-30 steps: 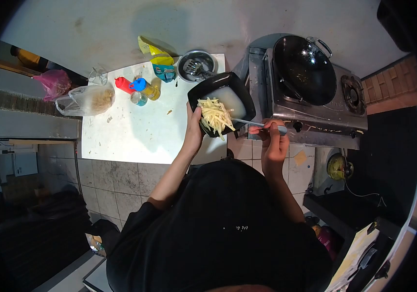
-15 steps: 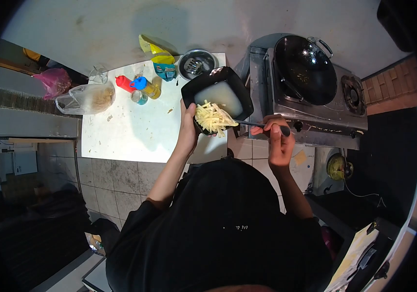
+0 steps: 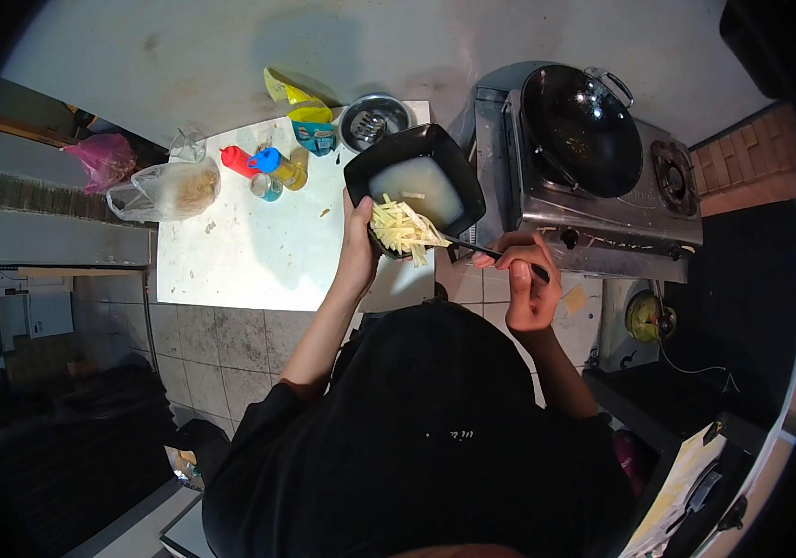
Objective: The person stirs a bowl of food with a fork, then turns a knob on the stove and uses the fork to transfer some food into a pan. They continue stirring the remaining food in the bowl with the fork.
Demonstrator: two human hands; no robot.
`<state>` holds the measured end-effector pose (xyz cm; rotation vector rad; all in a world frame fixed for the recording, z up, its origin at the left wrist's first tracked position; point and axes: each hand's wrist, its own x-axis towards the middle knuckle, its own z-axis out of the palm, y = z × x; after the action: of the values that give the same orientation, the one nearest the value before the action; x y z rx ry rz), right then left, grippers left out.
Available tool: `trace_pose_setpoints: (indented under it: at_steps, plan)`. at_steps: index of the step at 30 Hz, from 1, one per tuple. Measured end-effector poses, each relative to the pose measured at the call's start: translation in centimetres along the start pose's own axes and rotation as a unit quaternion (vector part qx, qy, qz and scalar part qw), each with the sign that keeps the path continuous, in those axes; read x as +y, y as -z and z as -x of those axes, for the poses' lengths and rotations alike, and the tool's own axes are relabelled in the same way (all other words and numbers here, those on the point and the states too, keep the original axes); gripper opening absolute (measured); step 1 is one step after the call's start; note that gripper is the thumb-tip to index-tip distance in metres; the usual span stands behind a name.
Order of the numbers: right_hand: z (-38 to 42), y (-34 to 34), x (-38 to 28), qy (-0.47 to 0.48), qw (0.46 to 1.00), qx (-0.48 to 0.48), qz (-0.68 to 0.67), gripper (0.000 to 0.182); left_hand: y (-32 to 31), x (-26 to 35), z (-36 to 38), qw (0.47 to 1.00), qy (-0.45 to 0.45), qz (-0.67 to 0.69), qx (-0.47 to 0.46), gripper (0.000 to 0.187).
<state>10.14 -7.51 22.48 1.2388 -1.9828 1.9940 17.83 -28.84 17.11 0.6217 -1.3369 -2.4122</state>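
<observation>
My left hand (image 3: 358, 249) grips the near left corner of a black square bowl (image 3: 465, 172), thumb on its rim. Cloudy liquid (image 3: 417, 186) lies in the bowl, with a pale strip in it. A heap of pale yellow strips (image 3: 402, 230) sits at the near corner, some over the rim. My right hand (image 3: 530, 279) is closed round the dark handle of a utensil (image 3: 478, 247), whose head reaches the strips and is hidden by them.
A black wok (image 3: 582, 130) rests on a gas stove (image 3: 593, 219) at the right. On the white table (image 3: 231, 270) stand a metal bowl (image 3: 377, 123), a red bottle (image 3: 237, 160), a blue-capped bottle (image 3: 286, 171), a small jar (image 3: 266, 187) and a plastic bag (image 3: 170, 191).
The utensil handle now slants more steeply down to the right, and my right hand has turned slightly with it. A pale strip now shows in the liquid. The bowl has barely moved.
</observation>
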Motion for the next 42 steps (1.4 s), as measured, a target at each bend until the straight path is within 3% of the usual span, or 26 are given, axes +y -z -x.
trace_pose_setpoints:
  at_steps: [8,17,23,42]
  plan:
    - [0.0,0.2,-0.6,-0.015,1.0,0.001,-0.005,0.02,-0.1,-0.3,-0.1,0.999,-0.03,-0.019,0.013,0.063]
    - [-0.1,0.4,-1.1,-0.073,0.997,0.013,-0.037,0.022,0.0,-0.1,-0.1,1.0,-0.001,-0.022,-0.014,0.067]
    - [0.0,0.5,-0.8,-0.024,1.0,0.006,-0.009,0.021,0.2,-0.5,-0.3,1.0,-0.018,-0.018,-0.014,0.066]
    - [0.1,0.9,-0.9,-0.021,1.0,0.019,-0.008,0.023,-0.1,-0.5,-0.5,0.999,0.009,-0.026,-0.018,0.069]
